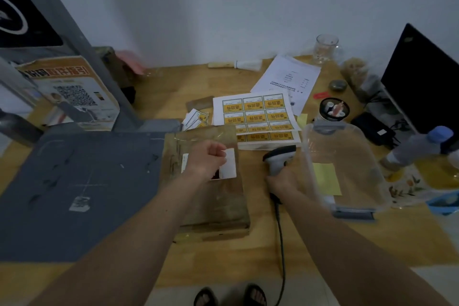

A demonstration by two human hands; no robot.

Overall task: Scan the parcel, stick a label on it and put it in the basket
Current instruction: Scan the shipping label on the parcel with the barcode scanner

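A brown cardboard parcel [213,196] lies flat on the wooden table [310,238] in front of me. My left hand [207,160] rests on its upper half, fingers curled on a white label [229,164] that lies against the parcel's top. My right hand [282,182] grips the handle of a grey barcode scanner [279,156] just right of the parcel, its head pointing away from me and its black cable trailing toward me. A clear plastic basket [347,164] stands to the right of the scanner, with a yellow note seen through it.
Sheets of yellow labels [255,117] lie behind the parcel, loose labels [196,119] beside them. A grey mat [82,186] covers the left of the table. A monitor [422,87], water bottle [419,146], pen cup [334,109], glass [326,48] and papers [288,79] crowd the right and back.
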